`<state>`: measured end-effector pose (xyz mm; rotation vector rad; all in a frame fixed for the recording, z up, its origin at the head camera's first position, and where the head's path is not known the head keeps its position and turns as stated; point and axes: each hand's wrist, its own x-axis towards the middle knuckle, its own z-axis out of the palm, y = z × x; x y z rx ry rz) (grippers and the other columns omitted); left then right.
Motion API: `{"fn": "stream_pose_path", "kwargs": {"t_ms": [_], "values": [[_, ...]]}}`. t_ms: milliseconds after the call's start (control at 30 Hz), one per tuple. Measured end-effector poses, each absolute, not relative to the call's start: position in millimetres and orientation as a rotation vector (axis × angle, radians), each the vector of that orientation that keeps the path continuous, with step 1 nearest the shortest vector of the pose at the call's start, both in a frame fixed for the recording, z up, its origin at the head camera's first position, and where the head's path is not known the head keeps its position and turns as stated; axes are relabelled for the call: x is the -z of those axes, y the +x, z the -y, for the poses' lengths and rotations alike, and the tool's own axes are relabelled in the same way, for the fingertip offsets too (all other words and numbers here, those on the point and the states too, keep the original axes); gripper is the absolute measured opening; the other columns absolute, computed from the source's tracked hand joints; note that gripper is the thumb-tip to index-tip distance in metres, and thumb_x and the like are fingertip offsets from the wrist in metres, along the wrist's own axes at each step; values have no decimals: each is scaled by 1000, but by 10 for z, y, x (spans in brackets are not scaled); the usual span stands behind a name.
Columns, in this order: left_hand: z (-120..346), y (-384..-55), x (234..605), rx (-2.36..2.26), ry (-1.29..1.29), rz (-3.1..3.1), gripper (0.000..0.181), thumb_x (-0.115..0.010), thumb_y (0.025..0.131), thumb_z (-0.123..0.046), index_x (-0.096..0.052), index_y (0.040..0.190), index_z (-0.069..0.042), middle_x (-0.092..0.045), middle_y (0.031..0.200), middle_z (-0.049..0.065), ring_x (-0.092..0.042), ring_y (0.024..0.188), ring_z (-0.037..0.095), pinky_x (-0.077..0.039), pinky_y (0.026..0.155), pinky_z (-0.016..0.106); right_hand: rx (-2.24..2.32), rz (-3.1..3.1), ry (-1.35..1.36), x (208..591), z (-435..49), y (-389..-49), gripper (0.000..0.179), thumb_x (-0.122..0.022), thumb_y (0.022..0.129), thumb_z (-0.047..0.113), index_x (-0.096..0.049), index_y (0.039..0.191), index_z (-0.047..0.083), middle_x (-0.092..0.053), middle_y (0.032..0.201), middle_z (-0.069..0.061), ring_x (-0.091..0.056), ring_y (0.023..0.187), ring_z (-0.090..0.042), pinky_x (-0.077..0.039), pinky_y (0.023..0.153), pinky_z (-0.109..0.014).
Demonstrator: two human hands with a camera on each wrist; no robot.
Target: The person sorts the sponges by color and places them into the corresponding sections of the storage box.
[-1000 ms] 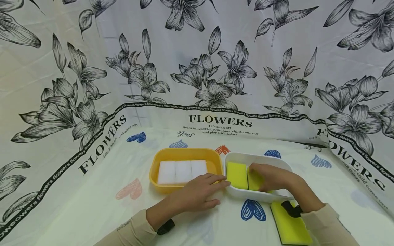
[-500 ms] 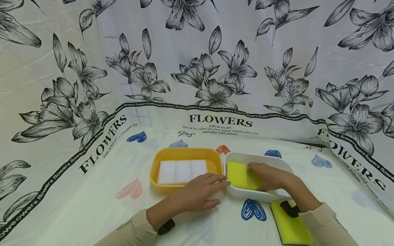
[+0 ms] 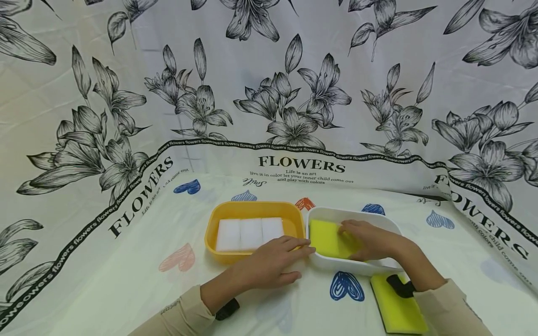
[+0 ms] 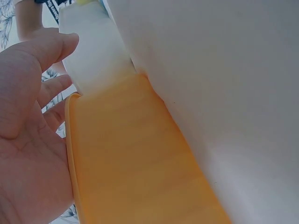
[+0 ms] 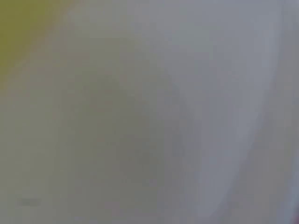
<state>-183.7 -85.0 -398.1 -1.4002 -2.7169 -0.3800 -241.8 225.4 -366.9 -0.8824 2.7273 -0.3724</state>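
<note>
My right hand (image 3: 371,240) reaches into the white tray (image 3: 395,224) and grips a yellow sponge (image 3: 346,245), thumb on the near side and fingers on the far side. Another yellow sponge (image 3: 322,238) lies to its left, and the two sit edge to edge. My left hand (image 3: 273,263) lies across the near rim of the orange tray (image 3: 212,233), fingers extended to where the two trays meet. In the left wrist view, the left palm is beside the orange tray's wall (image 4: 126,154). The right wrist view is too blurred to show fingers.
Three white blocks (image 3: 251,234) stand in a row in the orange tray. A third yellow sponge (image 3: 397,308) with a dark underside lies on the heart-print cloth (image 3: 126,280), partly under the right wrist. A flower-print curtain (image 3: 252,70) rises behind.
The gap between the two sponges in the white tray has closed, as the right-hand one moved slightly left with my right hand. My left hand has stayed in place.
</note>
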Motion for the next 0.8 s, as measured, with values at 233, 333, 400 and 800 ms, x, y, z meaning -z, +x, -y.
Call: {"fn": "stream_pose_path", "kwargs": {"t_ms": [233,333,400,800], "values": [[843,-1853,3989,373,-1397,2724,62,-64,98,-38,-41,154,-24,-39,156,-3,-41,138,17,-36,112,35,431,-2777,-891,3543,-2384,-2286,69,-81,83,39,-56,141,11,-41,152,-22,-38,137,-47,-40,103,-64],[849,-1847,3989,375,-1397,2731,62,-64,98,-38,-41,154,-24,-40,156,-3,-41,138,17,-36,112,35,434,-2804,-924,3499,-2444,-2191,64,-78,86,39,-56,140,12,-41,152,-21,-38,137,-46,-40,103,-63],[854,-1842,3988,368,-1398,2728,63,-65,98,-38,-41,154,-24,-41,156,-2,-42,138,17,-37,112,35,444,-2810,-954,3475,-2474,-2118,61,-76,88,40,-57,139,12,-41,152,-21,-38,136,-46,-41,101,-63],[855,-1832,3985,378,-1403,2706,64,-65,98,-37,-40,155,-23,-42,155,-1,-43,137,18,-37,112,36,369,-2898,-1046,3366,-2551,-1589,60,-77,88,37,-56,141,18,-41,153,-16,-44,133,-40,-50,95,-54]]}}
